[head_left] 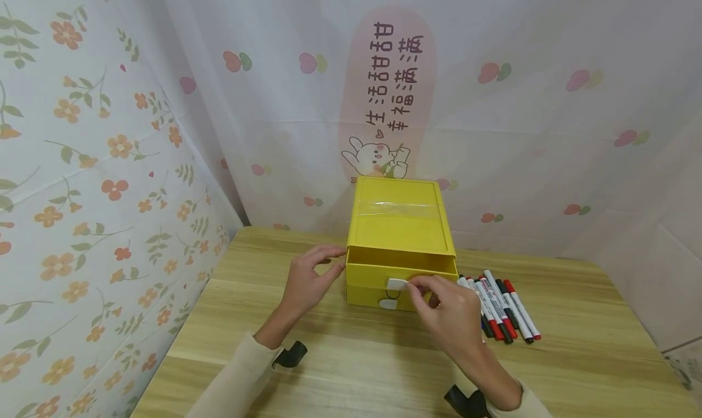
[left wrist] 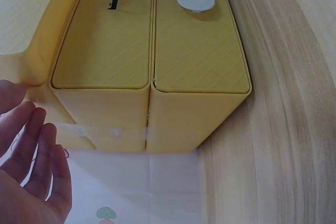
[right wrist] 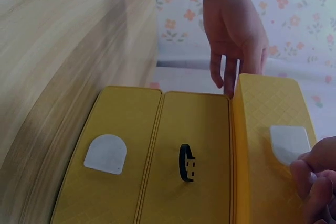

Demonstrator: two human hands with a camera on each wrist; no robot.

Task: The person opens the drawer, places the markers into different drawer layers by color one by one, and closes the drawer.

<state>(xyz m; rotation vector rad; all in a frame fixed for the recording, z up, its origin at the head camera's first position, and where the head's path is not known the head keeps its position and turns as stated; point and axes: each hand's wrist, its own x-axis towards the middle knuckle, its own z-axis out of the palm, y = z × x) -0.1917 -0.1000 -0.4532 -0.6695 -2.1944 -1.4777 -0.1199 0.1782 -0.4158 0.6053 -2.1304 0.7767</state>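
Right grip (head_left: 451, 311) pinched on white tab (head_left: 397, 284), left grip (head_left: 308, 279) relaxed, the top drawer (head_left: 366, 276) could be tipped out by overpulling.

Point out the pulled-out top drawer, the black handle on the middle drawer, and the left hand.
Top drawer (right wrist: 257, 150): right wrist view, on its yellow front.
Black handle (right wrist: 182, 163): right wrist view, on its curved band.
Left hand (head_left: 307, 281): head view, on its back.

The drawer box (head_left: 404, 235) is yellow, its tab (head_left: 396, 284) white; markers (head_left: 507, 306) white, capped red, black, perhaps blue; curtain (head_left: 82, 192) orange-flowered.
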